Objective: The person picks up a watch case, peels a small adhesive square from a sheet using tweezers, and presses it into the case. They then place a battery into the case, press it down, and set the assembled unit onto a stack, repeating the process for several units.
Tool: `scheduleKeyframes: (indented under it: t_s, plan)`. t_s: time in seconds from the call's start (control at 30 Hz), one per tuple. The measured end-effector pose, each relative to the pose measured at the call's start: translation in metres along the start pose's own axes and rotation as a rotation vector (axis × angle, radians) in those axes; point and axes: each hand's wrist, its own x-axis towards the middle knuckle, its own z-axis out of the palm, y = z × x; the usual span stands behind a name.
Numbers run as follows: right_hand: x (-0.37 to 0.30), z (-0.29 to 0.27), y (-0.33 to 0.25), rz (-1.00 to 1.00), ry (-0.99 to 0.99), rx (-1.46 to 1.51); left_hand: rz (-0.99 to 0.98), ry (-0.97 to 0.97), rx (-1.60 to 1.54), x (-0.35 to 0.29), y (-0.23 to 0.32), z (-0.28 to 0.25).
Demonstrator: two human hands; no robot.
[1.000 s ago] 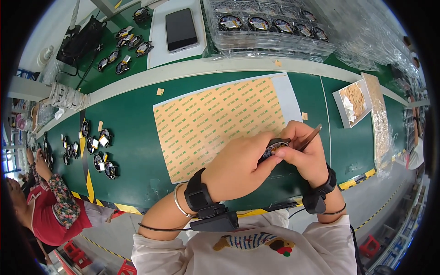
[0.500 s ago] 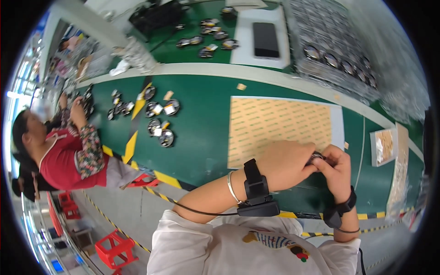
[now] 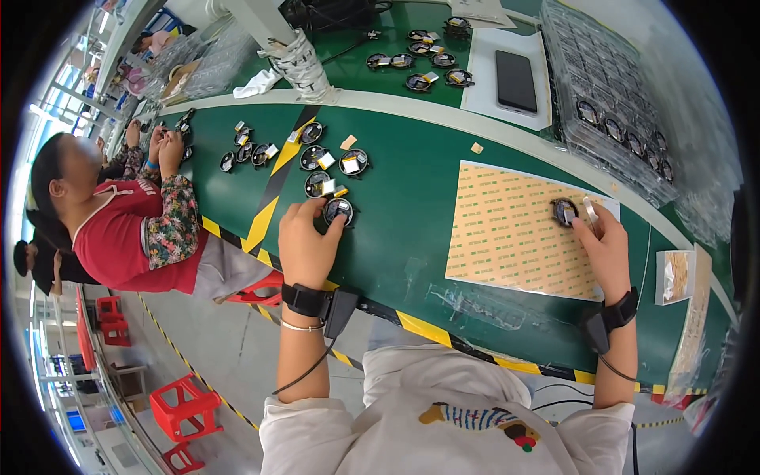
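My left hand [image 3: 310, 245] reaches to a cluster of small round black device housings at the left. Its thumb and index finger are closed around the edge of the nearest round housing [image 3: 338, 212]. My right hand [image 3: 606, 249] is over the right side of a tan adhesive sheet [image 3: 507, 229] with green print. Between its thumb and fingers is a slim silver tool [image 3: 590, 209] that looks like tweezers. Next to those fingertips, another round housing [image 3: 564, 212] lies on the sheet. The other housings in the cluster [image 3: 354, 162] carry small white-and-yellow parts.
More housings [image 3: 419, 59] and a dark phone [image 3: 515, 81] lie behind the pale ledge [image 3: 412, 111]. Clear plastic trays [image 3: 602, 103] stand at the back right, a small white box [image 3: 674, 277] nearer. A co-worker [image 3: 134, 214] sits at the left beyond yellow-black tape [image 3: 265, 222].
My hands were together over the sheet's lower right, on a small dark part. They have parted: left to the cluster, right to the sheet's upper right. A housing now lies on the sheet.
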Motion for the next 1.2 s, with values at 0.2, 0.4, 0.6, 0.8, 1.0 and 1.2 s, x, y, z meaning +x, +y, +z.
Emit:
scheduleKeyframes:
  t_s: [0.2, 0.4, 0.6, 0.8, 1.0, 1.2]
  plan:
    - [-0.021, -0.035, 0.023, -0.141, 0.023, -0.052, -0.435, -0.415, -0.645, 0.013, 0.035, 0.006]
    - [-0.045, -0.039, 0.002, -0.034, 0.099, 0.741, -0.530, -0.977, -1.480, 0.019, 0.145, 0.039]
    - [-0.051, -0.030, -0.004, 0.039, 0.132, 1.109, -0.584, -1.225, -1.751, -0.005, 0.234, 0.087]
    - [-0.047, -0.022, 0.005, 0.129, 0.151, 1.105, -0.543, -1.204, -1.845, -0.027, 0.243, 0.096]
    - [-0.046, -0.020, 0.012, 0.121, 0.128, 1.081, -0.497, -1.140, -1.795, -0.029, 0.246, 0.091]
    - [-0.049, -0.029, 0.016, 0.094, -0.049, 1.146, -0.515, -1.220, -1.773, -0.028, 0.243, 0.091]
